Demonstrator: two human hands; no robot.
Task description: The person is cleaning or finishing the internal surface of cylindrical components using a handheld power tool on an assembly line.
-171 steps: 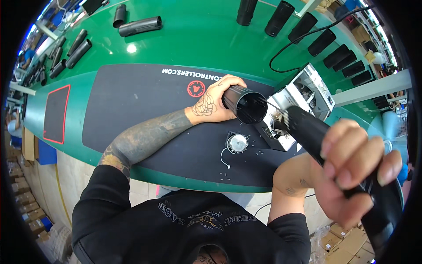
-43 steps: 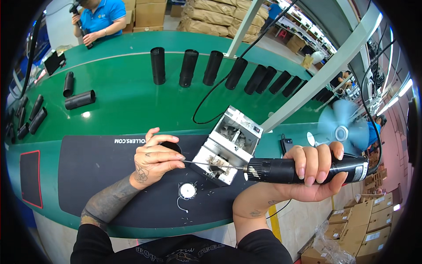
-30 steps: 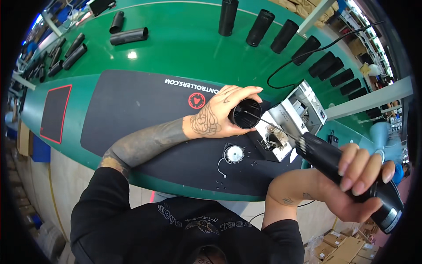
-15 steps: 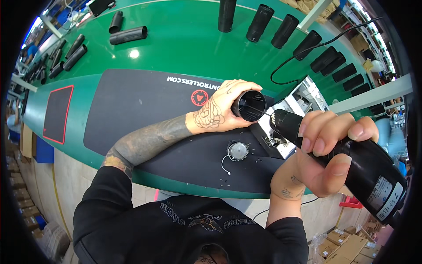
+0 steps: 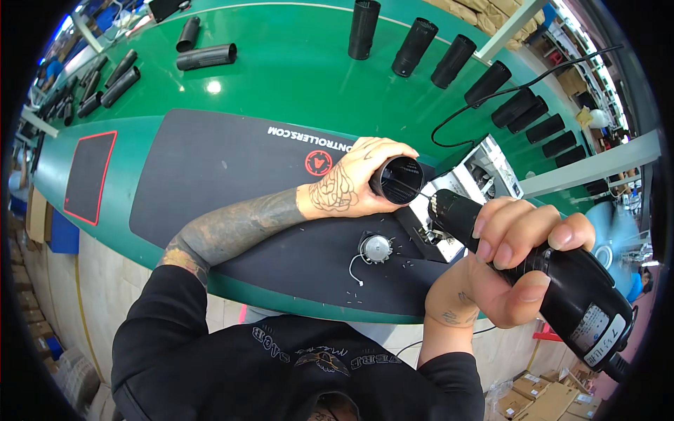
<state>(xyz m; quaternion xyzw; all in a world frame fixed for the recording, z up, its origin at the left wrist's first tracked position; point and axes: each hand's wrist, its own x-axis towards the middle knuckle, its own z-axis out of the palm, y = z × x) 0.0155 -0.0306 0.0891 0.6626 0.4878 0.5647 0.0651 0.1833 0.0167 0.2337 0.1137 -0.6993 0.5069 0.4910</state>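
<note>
My left hand (image 5: 347,179) is wrapped round a black tube (image 5: 398,180), its open end facing me and slotted walls showing inside. In my right hand (image 5: 526,256) is a black electric screwdriver (image 5: 572,298), gripped round its body. The screwdriver's thin bit points at the tube's right rim; whether the tip touches a screw is too small to tell. Below the tube, a small round silver motor (image 5: 376,248) with a white lead lies on the dark mat (image 5: 232,182), with several tiny screws scattered near it.
A metal screw-feeder box (image 5: 484,172) stands just right of the tube. Several black tubes (image 5: 415,48) stand in a row along the back right. Other tubes (image 5: 206,57) lie at the far left of the green table (image 5: 281,84). A black cable (image 5: 505,90) loops over the right side.
The screwdriver and my right hand have shifted slightly left and down in the picture. My left hand still holds the tube in nearly the same place; the whole view has moved a little.
</note>
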